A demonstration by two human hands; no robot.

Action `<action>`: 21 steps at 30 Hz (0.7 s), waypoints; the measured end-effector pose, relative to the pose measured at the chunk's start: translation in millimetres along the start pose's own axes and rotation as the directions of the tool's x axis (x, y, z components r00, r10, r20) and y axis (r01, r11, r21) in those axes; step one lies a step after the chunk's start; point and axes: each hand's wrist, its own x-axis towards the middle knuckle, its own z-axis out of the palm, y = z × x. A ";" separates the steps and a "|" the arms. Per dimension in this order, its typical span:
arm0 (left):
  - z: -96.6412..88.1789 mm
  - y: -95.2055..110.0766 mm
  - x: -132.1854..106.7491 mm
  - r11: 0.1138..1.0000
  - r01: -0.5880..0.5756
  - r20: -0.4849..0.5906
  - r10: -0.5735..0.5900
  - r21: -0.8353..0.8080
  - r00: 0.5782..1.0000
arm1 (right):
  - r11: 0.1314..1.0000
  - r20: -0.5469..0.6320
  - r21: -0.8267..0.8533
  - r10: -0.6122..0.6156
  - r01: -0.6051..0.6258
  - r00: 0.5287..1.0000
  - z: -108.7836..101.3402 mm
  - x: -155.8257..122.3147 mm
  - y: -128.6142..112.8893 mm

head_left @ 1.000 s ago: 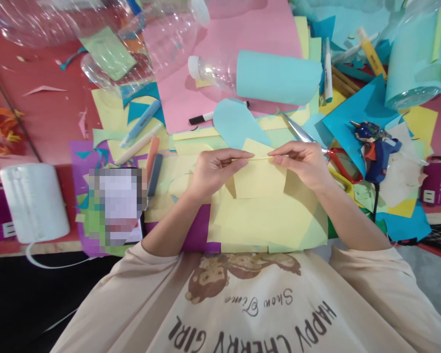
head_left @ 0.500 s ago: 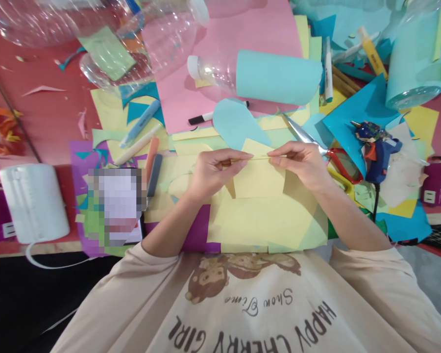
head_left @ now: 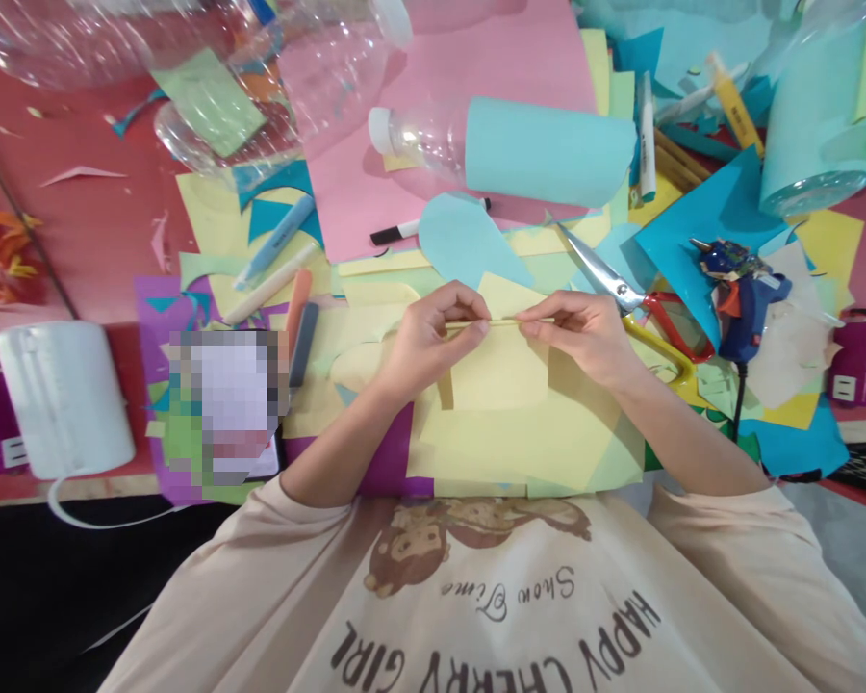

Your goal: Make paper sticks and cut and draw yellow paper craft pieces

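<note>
A small piece of pale yellow paper (head_left: 501,371) is pinched between both my hands, its upper edge folded over into a narrow strip. My left hand (head_left: 437,337) grips the fold between thumb and fingers. On the other end of that fold, my right hand (head_left: 584,332) pinches in the same way, a short gap from the left. Larger yellow sheets (head_left: 526,448) lie beneath. Just beyond the fingers rests a light blue teardrop-shaped paper (head_left: 469,236). Scissors (head_left: 631,296) with red and yellow handles lie open beside my right hand.
A clear bottle wrapped in turquoise paper (head_left: 548,149) lies on pink paper (head_left: 346,202). At right is a blue glue gun (head_left: 747,308) with a black cord. Markers (head_left: 274,243), a pixelated phone-like object (head_left: 235,404) and a white pouch (head_left: 64,399) sit at left.
Both hands have shifted slightly down toward me with the paper, and their fingertips are a little closer together. More of the scissors' pivot and yellow handle shows.
</note>
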 end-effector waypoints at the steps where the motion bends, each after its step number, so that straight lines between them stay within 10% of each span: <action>1: 0.6 0.6 -0.3 1.000 0.018 0.006 -0.018 -0.004 1.000 | 1.000 0.007 -0.003 -0.007 0.007 1.000 -0.3 -0.2 0.1; 21: 6.3 -2.2 -3.4 0.996 -0.052 -0.119 0.060 0.071 0.991 | 0.999 0.027 -0.009 0.040 -0.040 0.999 -3.3 1.1 -0.1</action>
